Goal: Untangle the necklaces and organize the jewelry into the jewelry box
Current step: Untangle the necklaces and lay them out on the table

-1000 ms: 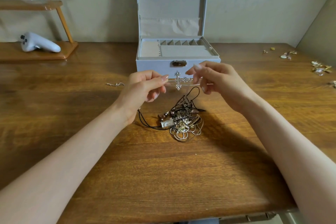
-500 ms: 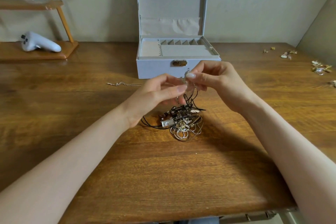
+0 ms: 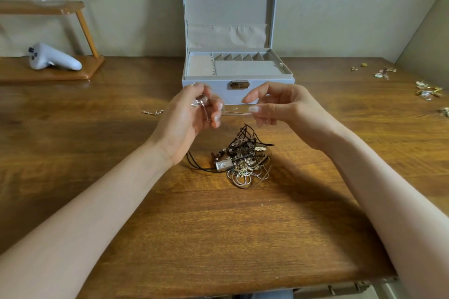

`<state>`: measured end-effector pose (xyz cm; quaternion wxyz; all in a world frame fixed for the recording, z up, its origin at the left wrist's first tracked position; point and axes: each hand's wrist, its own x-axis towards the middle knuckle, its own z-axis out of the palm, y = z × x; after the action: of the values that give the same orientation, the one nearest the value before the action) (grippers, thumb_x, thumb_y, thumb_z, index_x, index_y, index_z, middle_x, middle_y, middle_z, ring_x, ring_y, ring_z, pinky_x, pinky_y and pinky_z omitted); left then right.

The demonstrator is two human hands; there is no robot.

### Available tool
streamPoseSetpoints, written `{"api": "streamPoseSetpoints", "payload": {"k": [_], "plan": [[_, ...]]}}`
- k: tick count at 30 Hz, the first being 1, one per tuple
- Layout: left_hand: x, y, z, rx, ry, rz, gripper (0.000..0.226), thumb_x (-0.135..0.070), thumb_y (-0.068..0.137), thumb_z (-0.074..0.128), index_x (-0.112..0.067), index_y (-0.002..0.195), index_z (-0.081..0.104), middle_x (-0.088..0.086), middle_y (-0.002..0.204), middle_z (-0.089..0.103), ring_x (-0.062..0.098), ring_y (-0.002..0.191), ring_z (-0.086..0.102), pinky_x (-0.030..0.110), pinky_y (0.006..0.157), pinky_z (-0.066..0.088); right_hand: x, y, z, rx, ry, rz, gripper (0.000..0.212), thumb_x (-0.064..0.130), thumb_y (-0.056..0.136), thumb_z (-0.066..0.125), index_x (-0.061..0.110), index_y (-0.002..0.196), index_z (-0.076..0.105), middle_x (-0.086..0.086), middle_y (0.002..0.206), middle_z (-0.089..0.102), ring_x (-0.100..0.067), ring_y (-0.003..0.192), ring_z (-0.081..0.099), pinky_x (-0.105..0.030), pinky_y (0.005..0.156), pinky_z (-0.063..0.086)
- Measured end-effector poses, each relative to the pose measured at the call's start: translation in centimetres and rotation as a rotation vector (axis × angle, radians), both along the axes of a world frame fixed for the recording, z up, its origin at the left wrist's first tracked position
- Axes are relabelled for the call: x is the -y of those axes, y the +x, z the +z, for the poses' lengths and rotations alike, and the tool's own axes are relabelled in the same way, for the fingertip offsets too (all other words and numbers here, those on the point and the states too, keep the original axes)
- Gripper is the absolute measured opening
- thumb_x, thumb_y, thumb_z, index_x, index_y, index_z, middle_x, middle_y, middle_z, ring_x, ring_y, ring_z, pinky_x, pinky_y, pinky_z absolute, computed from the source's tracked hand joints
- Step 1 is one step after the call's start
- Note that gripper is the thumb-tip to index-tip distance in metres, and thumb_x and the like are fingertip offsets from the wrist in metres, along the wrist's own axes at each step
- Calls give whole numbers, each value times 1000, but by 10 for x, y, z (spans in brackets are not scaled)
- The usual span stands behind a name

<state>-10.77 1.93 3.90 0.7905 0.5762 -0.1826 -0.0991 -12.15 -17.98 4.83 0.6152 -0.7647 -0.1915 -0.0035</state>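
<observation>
A thin silver necklace chain (image 3: 237, 113) is stretched between my two hands, just in front of the open grey jewelry box (image 3: 262, 93). My left hand (image 3: 188, 120) curls around the gathered chain and its pendant (image 3: 198, 102). My right hand (image 3: 279, 107) pinches the chain's other end between thumb and fingers. Below the hands, on the wooden table (image 3: 218, 230), lies a tangled pile of necklaces (image 3: 239, 158) with black cords, silver loops and a small rectangular pendant. The box's lid stands upright and its tray compartments hold nothing.
A short silver piece (image 3: 153, 112) lies on the table left of my left hand. Several small earrings and charms (image 3: 427, 90) are scattered at the far right. A white controller (image 3: 52, 58) rests on a wooden stand (image 3: 48, 73) at the back left.
My hands met over the pile, then parted again. My left hand has gathered the chain and pendant into its palm, and the chain is drawn taut between both hands.
</observation>
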Motion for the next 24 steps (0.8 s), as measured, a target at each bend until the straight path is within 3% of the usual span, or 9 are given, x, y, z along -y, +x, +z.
{"api": "streamPoseSetpoints", "payload": {"k": [2, 5, 8, 10, 13, 16, 18, 21, 24], "plan": [[-3, 2, 1, -32, -63, 13, 26, -18, 100, 31, -14, 78, 44, 1, 66, 57, 13, 58, 43, 25, 55, 41, 1, 0, 0, -8, 2, -18, 9, 14, 77, 67, 14, 86, 67, 2, 61, 61, -10, 58, 48, -20, 56, 35], [-3, 0, 2, 38, 21, -21, 30, -18, 101, 29, -12, 77, 46, 3, 69, 61, 13, 57, 43, 23, 53, 41, -1, 2, -2, 10, -3, -57, 15, 6, 82, 66, 17, 91, 67, 2, 77, 68, -9, 67, 53, -23, 61, 38], [0, -4, 4, 175, 134, -79, 33, -19, 101, 28, -9, 79, 50, 4, 71, 60, 13, 58, 44, 22, 53, 38, -7, 2, -7, 12, -183, 33, 22, 8, 81, 70, 19, 100, 63, 1, 93, 71, -6, 78, 58, -18, 69, 43], [0, -5, 4, 223, 157, -54, 33, -18, 102, 27, -9, 83, 52, 4, 73, 60, 13, 59, 45, 23, 53, 38, -11, 2, -11, 19, -344, 80, 22, 7, 80, 72, 21, 93, 63, 1, 86, 70, 5, 66, 54, -9, 64, 38], [-5, -1, 6, 219, 107, 57, 31, -18, 102, 27, -10, 89, 54, 5, 77, 66, 13, 58, 49, 23, 52, 40, -8, 5, -17, 51, -485, 60, 18, 4, 78, 73, 14, 93, 69, -1, 79, 67, 5, 63, 53, -8, 61, 37], [-9, 3, 7, 199, 78, 155, 31, -21, 103, 27, -9, 95, 55, 6, 87, 71, 12, 60, 52, 22, 52, 42, -2, 8, -17, 1, -493, 49, 9, 9, 79, 73, 13, 86, 74, 0, 79, 72, -2, 71, 61, -20, 73, 47], [-9, 5, 5, 181, 74, 204, 31, -22, 103, 28, -8, 96, 55, 6, 91, 72, 11, 60, 54, 21, 52, 43, 0, 5, -13, -34, -458, 52, 5, 13, 79, 74, 12, 83, 75, 1, 73, 72, -5, 68, 64, -20, 71, 49], [-7, 5, 3, 176, 80, 265, 32, -23, 103, 28, -10, 97, 56, 5, 94, 73, 10, 61, 55, 19, 51, 43, 2, 0, -5, -85, -436, 95, 19, 27, 78, 71, 9, 82, 76, 1, 68, 71, -4, 64, 62, -13, 62, 44], [-8, 7, 2, 182, 144, 312, 32, -25, 103, 28, -12, 101, 57, 5, 96, 72, 8, 60, 56, 17, 50, 43, 3, -3, -1, -69, -414, 114, 25, 41, 76, 70, 17, 78, 77, 3, 83, 70, -5, 78, 59, -20, 77, 43]]}}
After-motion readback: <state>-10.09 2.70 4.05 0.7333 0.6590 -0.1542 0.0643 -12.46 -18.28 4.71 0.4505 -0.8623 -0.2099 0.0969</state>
